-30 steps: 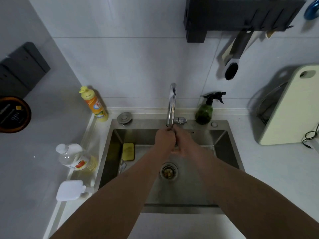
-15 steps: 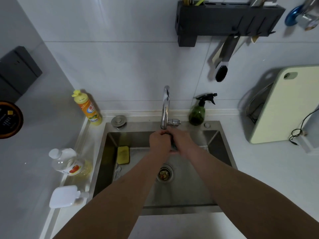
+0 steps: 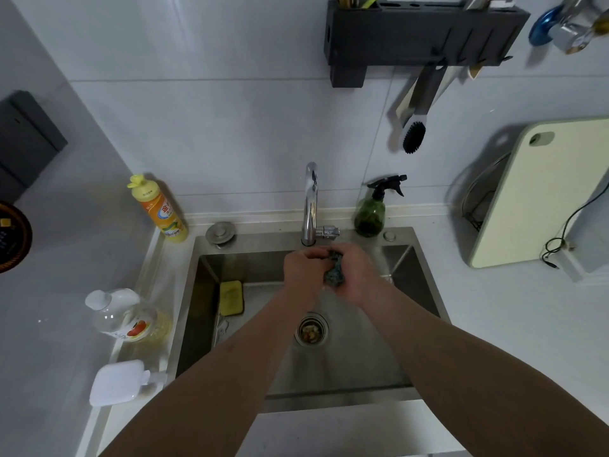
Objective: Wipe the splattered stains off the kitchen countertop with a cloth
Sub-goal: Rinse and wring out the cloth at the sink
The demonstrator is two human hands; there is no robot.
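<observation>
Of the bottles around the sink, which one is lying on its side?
The flat white bottle nearest the camera, left of the sink. The clear oil bottle, the orange dish-soap bottle and the green spray bottle all stand upright.

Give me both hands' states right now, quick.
Left hand: curled round one end of the dark wadded cloth under the faucet.
Right hand: gripping the same cloth from the other side.

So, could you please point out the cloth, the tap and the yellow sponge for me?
cloth [image 3: 334, 271], head view, bunched dark part between the hands.
tap [image 3: 309, 206], head view, upright chrome neck.
yellow sponge [image 3: 231, 297], head view, top face.
</observation>
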